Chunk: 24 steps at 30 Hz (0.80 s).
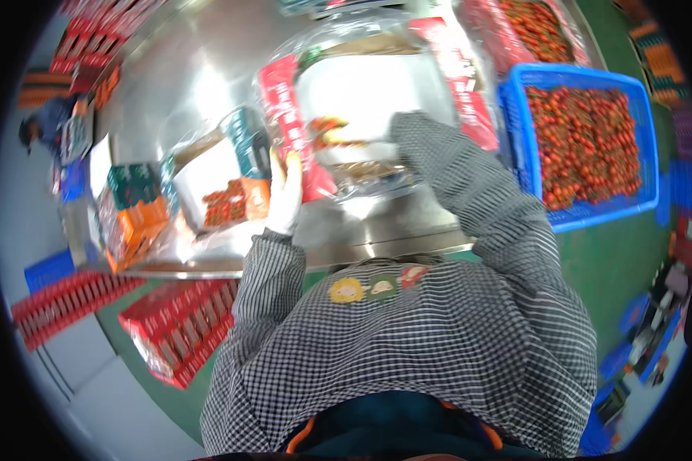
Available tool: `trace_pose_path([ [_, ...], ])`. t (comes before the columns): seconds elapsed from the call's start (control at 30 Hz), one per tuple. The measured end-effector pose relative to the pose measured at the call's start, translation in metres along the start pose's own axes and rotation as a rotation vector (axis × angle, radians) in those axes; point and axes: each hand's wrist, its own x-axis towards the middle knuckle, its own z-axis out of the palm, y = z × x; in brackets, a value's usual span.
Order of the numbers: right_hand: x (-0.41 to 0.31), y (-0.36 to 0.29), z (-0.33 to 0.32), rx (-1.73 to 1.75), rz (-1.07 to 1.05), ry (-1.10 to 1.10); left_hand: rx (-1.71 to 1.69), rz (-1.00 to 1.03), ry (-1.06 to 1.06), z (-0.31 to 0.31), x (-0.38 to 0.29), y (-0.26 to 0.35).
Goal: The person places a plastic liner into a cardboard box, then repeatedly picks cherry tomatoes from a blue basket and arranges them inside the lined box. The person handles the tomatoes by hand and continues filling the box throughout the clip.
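My left hand (285, 190), in a pale glove, rests against the left side of an open red carton (291, 115) lined with white sheet and clear plastic; its fingers look apart. My right hand (360, 144) is over the inside of this carton, blurred and pale against the white liner, so its grip is unclear. Small red tomatoes (326, 124) lie by its fingers. To the left, an open teal and orange carton (248, 141) holds a cluster of red tomatoes (225, 204) on white liner. At the right stands a blue plastic crate (597, 219) full of small red tomatoes (591, 144).
The steel table (167, 80) has a front edge close to my body. Another teal and orange carton (135, 199) stands at its left end. A pink-lined container (496, 34) of tomatoes is behind the crate. Red cartons (179, 328) stand below, left. A person (52, 127) is far left.
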Motion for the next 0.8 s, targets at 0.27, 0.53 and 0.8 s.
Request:
trace_pose_path([
  [0.27, 0.021, 0.02, 0.061, -1.268, -0.262, 0.291, -0.218, 0.014, 0.05, 0.032, 0.016, -0.037],
  [0.53, -0.195, 0.06, -0.081, -0.753, -0.126, 1.247, -0.373, 0.216, 0.289, 0.017, 0.027, 0.036],
  [0.8, -0.342, 0.197, -0.271, -0.183, 0.965, 1.792, -0.252, 0.817, 0.136, 0.11, 0.017, 0.244],
])
